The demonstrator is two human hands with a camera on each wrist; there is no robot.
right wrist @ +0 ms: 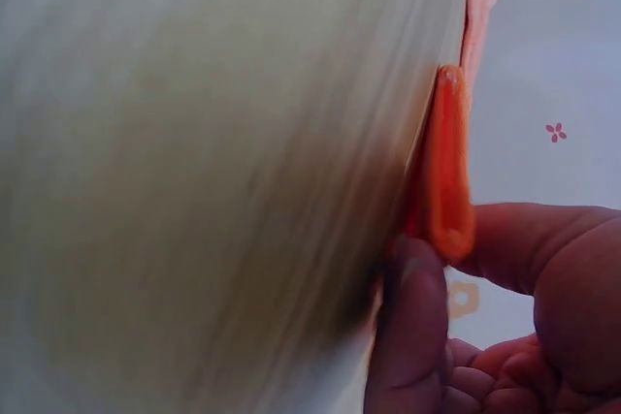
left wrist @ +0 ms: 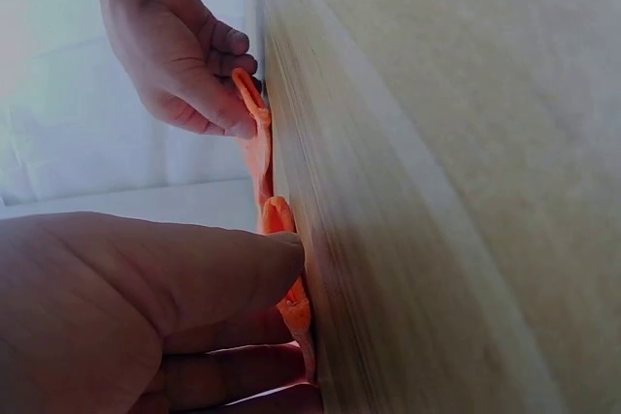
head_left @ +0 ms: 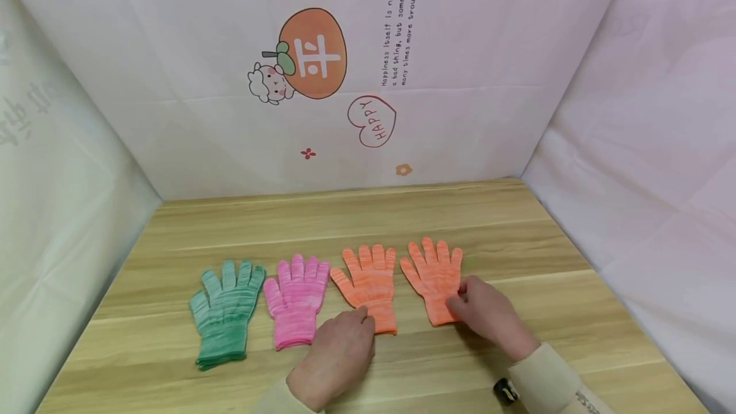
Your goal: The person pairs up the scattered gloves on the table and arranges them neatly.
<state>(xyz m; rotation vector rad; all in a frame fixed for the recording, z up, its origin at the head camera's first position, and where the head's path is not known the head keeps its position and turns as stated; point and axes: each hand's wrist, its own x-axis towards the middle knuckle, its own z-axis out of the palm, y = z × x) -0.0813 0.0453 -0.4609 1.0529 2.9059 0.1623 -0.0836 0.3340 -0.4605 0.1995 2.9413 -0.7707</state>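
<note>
Two orange knit gloves lie side by side on the wooden table, fingers pointing away from me. My left hand (head_left: 340, 351) pinches the left edge of the cuff of the inner orange glove (head_left: 372, 280); in the left wrist view its thumb (left wrist: 262, 264) lies over the cuff. At the outer orange glove (head_left: 435, 280), my right hand (head_left: 487, 310) grips the right side of the cuff between thumb and finger. The right wrist view shows that cuff's open end (right wrist: 451, 176) slightly gaping. Left of these lie a pink glove (head_left: 297, 299) and a green glove (head_left: 226, 312), untouched.
The wooden table (head_left: 345, 216) meets a printed white cloth backdrop (head_left: 201, 145) at its far edge. White cloth also hangs along the left and right sides. A small black object (head_left: 506, 392) shows by the right sleeve.
</note>
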